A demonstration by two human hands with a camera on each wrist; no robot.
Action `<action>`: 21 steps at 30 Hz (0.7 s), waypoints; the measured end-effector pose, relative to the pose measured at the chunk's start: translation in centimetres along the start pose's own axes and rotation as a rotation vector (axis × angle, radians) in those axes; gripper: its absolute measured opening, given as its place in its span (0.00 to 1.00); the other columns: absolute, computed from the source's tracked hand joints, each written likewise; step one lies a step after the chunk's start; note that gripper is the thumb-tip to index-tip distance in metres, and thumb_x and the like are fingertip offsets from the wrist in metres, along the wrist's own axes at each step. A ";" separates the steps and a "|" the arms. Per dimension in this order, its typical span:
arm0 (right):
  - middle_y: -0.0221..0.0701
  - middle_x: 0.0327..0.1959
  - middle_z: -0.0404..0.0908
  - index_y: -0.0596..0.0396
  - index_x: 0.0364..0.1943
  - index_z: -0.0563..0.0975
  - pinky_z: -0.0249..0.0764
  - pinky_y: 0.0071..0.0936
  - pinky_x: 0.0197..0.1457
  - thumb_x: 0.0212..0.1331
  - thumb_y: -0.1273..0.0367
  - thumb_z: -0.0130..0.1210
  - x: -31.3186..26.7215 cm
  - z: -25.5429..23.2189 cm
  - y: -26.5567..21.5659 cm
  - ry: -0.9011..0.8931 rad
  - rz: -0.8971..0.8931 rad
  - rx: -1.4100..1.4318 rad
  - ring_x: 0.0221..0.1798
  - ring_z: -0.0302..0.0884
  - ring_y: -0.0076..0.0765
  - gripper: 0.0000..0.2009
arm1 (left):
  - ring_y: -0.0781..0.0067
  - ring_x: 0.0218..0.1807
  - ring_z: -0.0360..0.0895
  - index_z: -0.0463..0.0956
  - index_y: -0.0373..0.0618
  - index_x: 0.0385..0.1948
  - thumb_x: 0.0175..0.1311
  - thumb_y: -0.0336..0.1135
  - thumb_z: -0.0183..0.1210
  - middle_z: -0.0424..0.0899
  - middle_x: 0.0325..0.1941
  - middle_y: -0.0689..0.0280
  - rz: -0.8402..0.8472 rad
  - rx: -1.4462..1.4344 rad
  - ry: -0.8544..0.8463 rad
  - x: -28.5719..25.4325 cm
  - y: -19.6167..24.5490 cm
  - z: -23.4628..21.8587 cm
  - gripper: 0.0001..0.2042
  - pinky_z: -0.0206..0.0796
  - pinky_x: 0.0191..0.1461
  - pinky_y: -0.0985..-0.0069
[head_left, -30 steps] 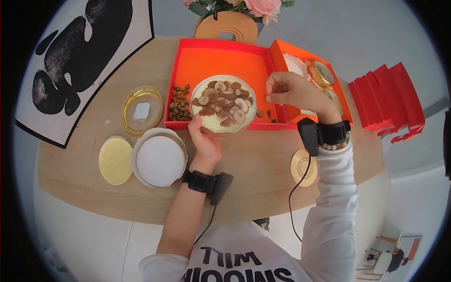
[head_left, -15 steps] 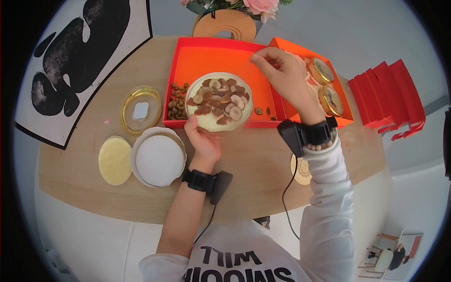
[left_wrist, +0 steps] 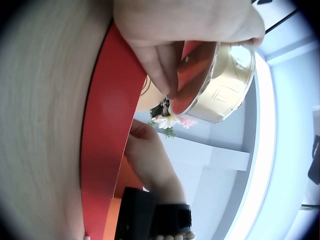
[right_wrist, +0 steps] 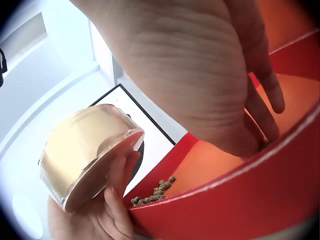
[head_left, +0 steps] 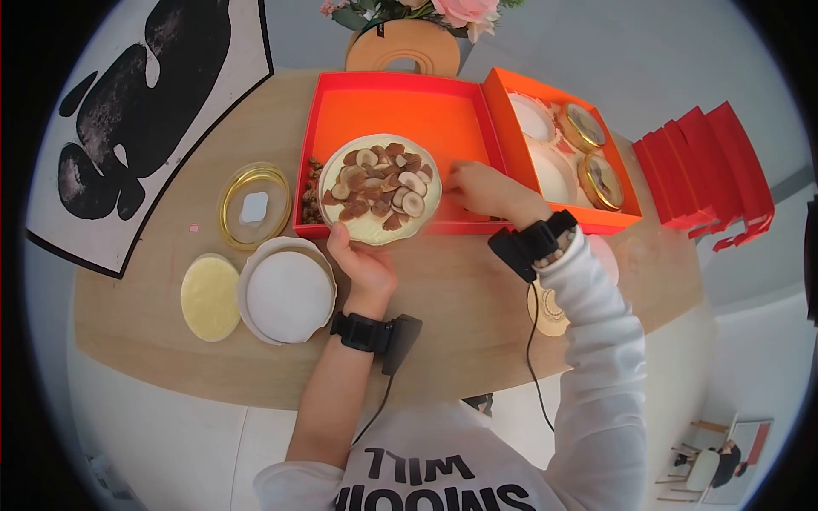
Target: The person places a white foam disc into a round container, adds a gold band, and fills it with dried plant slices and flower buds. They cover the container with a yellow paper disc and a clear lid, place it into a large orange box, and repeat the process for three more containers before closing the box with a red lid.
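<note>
Between the round tub I hold up and the orange box, my right hand has only a narrow way down, fenced by the red tray's walls, while bare tabletop opens nearer me.

The left hand curls, thumb raised; the right hand points fingers downward.

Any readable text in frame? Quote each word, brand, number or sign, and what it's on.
"WILL": white shirt, upside down in the head view.
"SMOOTH": same shirt, upside down, partly cut off by the frame edge.
Gold container: embossed marks, not legible.
White sticker on the gold-rimmed lid: nothing legible.
Small pink tag on the table: too small to read.
No readable brands or numbers.
</note>
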State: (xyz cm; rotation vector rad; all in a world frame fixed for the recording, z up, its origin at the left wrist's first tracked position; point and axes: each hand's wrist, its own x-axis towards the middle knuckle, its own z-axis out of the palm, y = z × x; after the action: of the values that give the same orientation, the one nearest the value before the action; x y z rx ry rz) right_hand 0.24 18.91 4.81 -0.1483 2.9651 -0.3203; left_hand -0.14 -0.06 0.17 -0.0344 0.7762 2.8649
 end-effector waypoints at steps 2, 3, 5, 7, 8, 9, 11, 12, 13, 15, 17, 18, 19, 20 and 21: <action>0.39 0.30 0.76 0.60 0.29 0.77 0.70 0.34 0.39 0.49 0.73 0.49 -0.9 -0.6 0.9 -0.092 0.088 0.047 0.34 0.74 0.43 0.07 | 0.66 0.58 0.61 0.57 0.43 0.56 0.54 0.55 0.45 0.64 0.58 0.61 -0.002 0.007 -0.015 0.1 0.0 -0.3 0.31 0.53 0.60 0.69; 0.39 0.26 0.77 0.61 0.27 0.77 0.70 0.34 0.36 0.48 0.73 0.48 -1.2 -0.8 1.2 -0.137 0.134 0.070 0.31 0.74 0.43 0.07 | 0.66 0.59 0.61 0.57 0.43 0.56 0.54 0.55 0.45 0.64 0.58 0.61 -0.002 0.014 -0.019 0.1 0.0 -0.3 0.31 0.53 0.60 0.69; 0.38 0.21 0.76 0.61 0.25 0.77 0.71 0.33 0.32 0.47 0.73 0.49 -2.0 -2.2 0.3 -0.180 0.211 0.106 0.26 0.74 0.43 0.06 | 0.66 0.59 0.61 0.57 0.43 0.56 0.54 0.55 0.45 0.63 0.58 0.61 -0.004 0.019 -0.023 0.1 -0.1 -0.3 0.31 0.53 0.60 0.69; 0.38 0.19 0.76 0.61 0.23 0.77 0.71 0.34 0.30 0.46 0.72 0.51 -2.4 -2.8 -0.1 -0.176 0.311 0.110 0.25 0.75 0.42 0.06 | 0.66 0.59 0.61 0.57 0.43 0.56 0.53 0.55 0.45 0.63 0.58 0.61 -0.004 0.019 -0.024 0.1 -0.1 -0.1 0.31 0.53 0.60 0.69; 0.38 0.21 0.77 0.61 0.23 0.77 0.72 0.34 0.30 0.45 0.70 0.52 -2.3 -2.8 -0.2 -0.154 0.372 0.095 0.26 0.76 0.42 0.07 | 0.66 0.59 0.61 0.57 0.43 0.56 0.54 0.55 0.45 0.64 0.58 0.61 -0.008 0.014 -0.022 0.1 -0.1 -0.2 0.31 0.53 0.60 0.69; 0.39 0.22 0.77 0.61 0.23 0.77 0.72 0.34 0.30 0.45 0.69 0.54 -2.1 -2.8 -0.5 -0.132 0.431 0.080 0.27 0.76 0.42 0.08 | 0.66 0.59 0.61 0.57 0.43 0.56 0.54 0.55 0.45 0.64 0.58 0.61 -0.010 0.010 -0.020 0.2 -0.2 -0.3 0.31 0.53 0.60 0.69; 0.40 0.24 0.77 0.60 0.25 0.77 0.72 0.35 0.32 0.42 0.65 0.57 -1.9 -2.5 -1.1 -0.140 0.468 -0.058 0.30 0.77 0.43 0.11 | 0.66 0.59 0.61 0.57 0.43 0.56 0.54 0.55 0.45 0.64 0.57 0.61 -0.008 0.011 -0.018 0.2 -0.2 -0.2 0.31 0.53 0.60 0.69; 0.41 0.25 0.78 0.60 0.26 0.77 0.73 0.35 0.33 0.41 0.63 0.58 -1.9 -2.4 -1.4 -0.142 0.489 -0.128 0.31 0.77 0.44 0.13 | 0.66 0.59 0.61 0.57 0.43 0.56 0.54 0.55 0.45 0.64 0.57 0.61 -0.005 0.016 -0.020 0.1 -0.1 -0.2 0.31 0.53 0.60 0.69; 0.41 0.26 0.78 0.60 0.26 0.78 0.73 0.36 0.33 0.40 0.62 0.59 -1.7 -2.0 -1.7 -0.133 0.489 -0.175 0.33 0.77 0.45 0.14 | 0.66 0.59 0.61 0.57 0.43 0.56 0.54 0.55 0.45 0.64 0.57 0.61 -0.003 0.021 -0.023 0.1 -0.1 -0.1 0.31 0.53 0.60 0.69; 0.42 0.28 0.77 0.59 0.27 0.78 0.73 0.37 0.35 0.39 0.61 0.60 -1.3 -0.9 -1.8 -0.118 0.484 -0.268 0.35 0.76 0.46 0.16 | 0.66 0.59 0.61 0.57 0.43 0.56 0.54 0.55 0.45 0.64 0.57 0.61 -0.003 0.028 -0.015 0.1 -0.1 -0.1 0.31 0.53 0.60 0.69; 0.43 0.29 0.77 0.59 0.27 0.78 0.73 0.37 0.36 0.40 0.61 0.60 -0.8 -0.7 -1.2 -0.193 0.462 -0.269 0.36 0.76 0.47 0.15 | 0.66 0.59 0.61 0.57 0.43 0.56 0.54 0.55 0.45 0.64 0.57 0.61 -0.008 0.032 -0.016 0.1 0.0 -0.2 0.31 0.53 0.60 0.69; 0.43 0.30 0.77 0.58 0.27 0.78 0.73 0.38 0.37 0.40 0.61 0.60 -0.7 -0.7 -0.8 -0.231 0.453 -0.271 0.37 0.75 0.47 0.14 | 0.66 0.59 0.61 0.57 0.43 0.56 0.54 0.55 0.45 0.64 0.57 0.61 -0.015 0.029 -0.023 0.2 0.0 -0.2 0.31 0.53 0.60 0.69; 0.42 0.30 0.78 0.57 0.28 0.78 0.73 0.37 0.37 0.41 0.63 0.58 -0.6 -0.5 -0.4 -0.238 0.435 -0.291 0.37 0.76 0.46 0.13 | 0.66 0.59 0.61 0.57 0.43 0.56 0.54 0.55 0.45 0.64 0.57 0.61 -0.024 0.025 -0.030 0.2 -0.1 -0.3 0.31 0.53 0.60 0.69; 0.40 0.31 0.78 0.56 0.29 0.78 0.74 0.36 0.37 0.42 0.64 0.56 -0.6 -0.4 -0.1 -0.246 0.416 -0.312 0.37 0.77 0.45 0.11 | 0.66 0.59 0.61 0.58 0.43 0.56 0.54 0.55 0.45 0.64 0.57 0.61 -0.022 0.021 -0.038 0.2 -0.2 -0.4 0.31 0.53 0.60 0.69; 0.39 0.32 0.79 0.54 0.30 0.79 0.74 0.35 0.37 0.43 0.66 0.55 -0.6 -0.2 0.2 -0.254 0.397 -0.332 0.37 0.78 0.44 0.10 | 0.66 0.58 0.61 0.58 0.43 0.56 0.54 0.55 0.45 0.64 0.57 0.62 -0.020 0.019 -0.046 0.3 -0.2 -0.4 0.31 0.53 0.60 0.69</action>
State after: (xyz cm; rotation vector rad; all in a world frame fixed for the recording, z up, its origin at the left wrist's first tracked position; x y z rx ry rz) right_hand 0.76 19.20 5.04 0.3340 2.6860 0.2248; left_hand -0.38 -0.06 -0.33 0.0257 0.7901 2.8290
